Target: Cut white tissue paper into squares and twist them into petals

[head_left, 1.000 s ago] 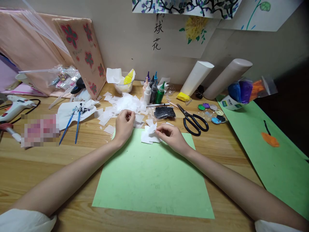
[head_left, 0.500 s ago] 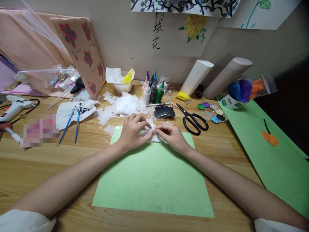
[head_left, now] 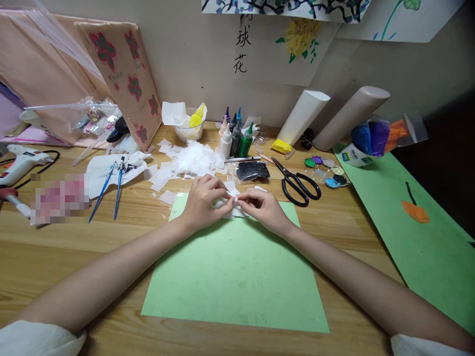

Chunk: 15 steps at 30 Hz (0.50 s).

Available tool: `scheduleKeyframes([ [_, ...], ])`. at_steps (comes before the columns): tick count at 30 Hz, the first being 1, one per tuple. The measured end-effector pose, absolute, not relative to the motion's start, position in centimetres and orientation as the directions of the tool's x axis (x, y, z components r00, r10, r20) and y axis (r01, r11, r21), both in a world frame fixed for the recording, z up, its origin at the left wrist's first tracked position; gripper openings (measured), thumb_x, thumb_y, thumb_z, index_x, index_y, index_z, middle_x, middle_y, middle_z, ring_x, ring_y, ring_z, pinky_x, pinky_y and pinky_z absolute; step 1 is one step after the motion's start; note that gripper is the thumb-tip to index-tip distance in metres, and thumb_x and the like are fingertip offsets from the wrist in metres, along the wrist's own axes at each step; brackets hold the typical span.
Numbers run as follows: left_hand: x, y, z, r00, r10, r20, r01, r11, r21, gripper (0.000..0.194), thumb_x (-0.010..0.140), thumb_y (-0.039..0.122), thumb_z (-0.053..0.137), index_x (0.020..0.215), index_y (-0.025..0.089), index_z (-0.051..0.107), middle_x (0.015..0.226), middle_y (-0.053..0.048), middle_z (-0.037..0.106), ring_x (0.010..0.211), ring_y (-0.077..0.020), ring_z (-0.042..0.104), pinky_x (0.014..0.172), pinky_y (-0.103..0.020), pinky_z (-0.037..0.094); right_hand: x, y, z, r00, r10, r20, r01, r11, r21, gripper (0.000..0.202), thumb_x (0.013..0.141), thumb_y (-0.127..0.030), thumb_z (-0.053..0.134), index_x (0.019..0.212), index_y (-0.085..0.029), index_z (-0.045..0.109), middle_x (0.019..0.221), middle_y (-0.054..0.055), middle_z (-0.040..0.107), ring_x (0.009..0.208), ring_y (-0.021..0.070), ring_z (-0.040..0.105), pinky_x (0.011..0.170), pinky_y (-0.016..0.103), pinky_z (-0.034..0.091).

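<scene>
Both my hands meet over the far edge of a green sheet of paper (head_left: 230, 277) on the wooden table. The fingertips of my left hand (head_left: 208, 202) pinch a small piece of white tissue paper (head_left: 236, 199) from the left. From the right, my right hand (head_left: 265, 207) pinches the same piece, its thumb and forefinger close to the left ones. More white squares lie under and behind the fingers, partly hidden by them. A heap of white paper squares (head_left: 196, 157) spreads beyond my left hand.
Black-handled scissors (head_left: 299, 185) lie to the right, near a black packet (head_left: 253, 171). Paint bottles (head_left: 235, 141) and a plastic bowl (head_left: 188, 132) stand behind. Paintbrushes (head_left: 118, 188) and a glue gun (head_left: 24, 163) are at left. Another green sheet (head_left: 426, 262) lies at right.
My fingers have shifted slightly on the white paper, the right fingertips moving a little left. The camera view has tilted very slightly.
</scene>
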<state>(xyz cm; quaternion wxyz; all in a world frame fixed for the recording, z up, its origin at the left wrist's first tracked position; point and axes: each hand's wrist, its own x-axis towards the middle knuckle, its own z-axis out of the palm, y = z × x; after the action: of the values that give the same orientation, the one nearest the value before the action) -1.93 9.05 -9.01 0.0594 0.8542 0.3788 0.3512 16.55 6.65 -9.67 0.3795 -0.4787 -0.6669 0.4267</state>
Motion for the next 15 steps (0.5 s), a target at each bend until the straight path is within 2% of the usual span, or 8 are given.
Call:
scheduleKeyframes([
  [8, -1.88, 9.00, -8.87, 0.478, 0.685, 0.550, 0.605, -0.711, 0.359, 0.015, 0.078, 0.029, 0.060, 0.066, 0.020, 0.064, 0.072, -0.001, 0.060, 0.075, -0.0163, 0.048, 0.073, -0.034, 0.034, 16.50, 6.62, -9.53, -0.257, 0.961, 0.106, 0.333, 0.190, -0.923, 0.018, 0.079, -0.031, 0.060, 0.084, -0.016, 0.070, 0.065, -0.001, 0.047, 0.056, 0.0105, 0.037, 0.051, 0.025, 0.030],
  [15, -1.87, 8.93, -8.86, 0.483, 0.689, 0.540, 0.603, -0.709, 0.365, 0.016, 0.079, 0.029, 0.059, 0.067, 0.020, 0.065, 0.073, -0.001, 0.060, 0.075, -0.0159, 0.048, 0.074, -0.034, 0.033, 16.50, 6.66, -9.66, -0.244, 0.963, 0.112, 0.333, 0.192, -0.923, 0.018, 0.080, -0.029, 0.058, 0.081, -0.014, 0.069, 0.066, 0.000, 0.051, 0.057, 0.0104, 0.039, 0.052, 0.024, 0.030],
])
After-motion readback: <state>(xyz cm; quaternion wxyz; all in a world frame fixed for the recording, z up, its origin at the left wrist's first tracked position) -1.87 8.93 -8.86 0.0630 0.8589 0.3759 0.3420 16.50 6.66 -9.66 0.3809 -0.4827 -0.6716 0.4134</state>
